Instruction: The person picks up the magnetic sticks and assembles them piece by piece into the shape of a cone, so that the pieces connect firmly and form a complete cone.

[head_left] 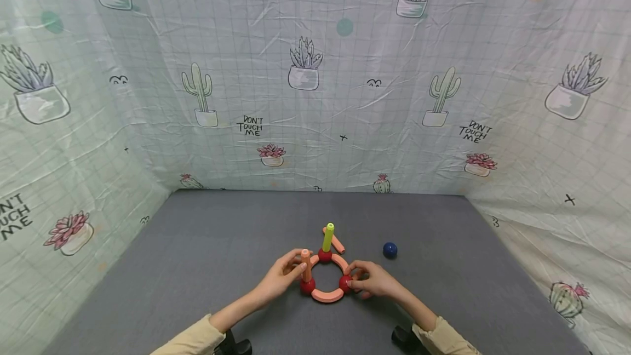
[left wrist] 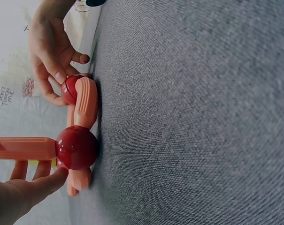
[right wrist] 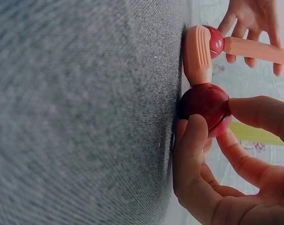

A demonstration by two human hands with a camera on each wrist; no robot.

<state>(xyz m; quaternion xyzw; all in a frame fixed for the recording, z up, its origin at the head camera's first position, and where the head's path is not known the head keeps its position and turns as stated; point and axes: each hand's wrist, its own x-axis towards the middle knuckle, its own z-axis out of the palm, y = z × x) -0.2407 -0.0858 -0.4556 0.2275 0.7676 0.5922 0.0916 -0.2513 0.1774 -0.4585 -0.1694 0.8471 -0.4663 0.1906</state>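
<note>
Three red balls and curved salmon-coloured bars form a ring on the grey table. My right hand pinches the right red ball between thumb and fingertips. On the left red ball stands an upright salmon rod. Around this rod is my left hand, its fingers extended behind the rod and loosely spread in the right wrist view. One left digit reaches the ball's side in the left wrist view. The far red ball carries an upright yellow-green rod.
Behind the ring lies a loose salmon rod, partly hidden by the yellow-green one. A dark blue ball sits to the right on the grey table. Cactus-printed cloth encloses the table's back and sides.
</note>
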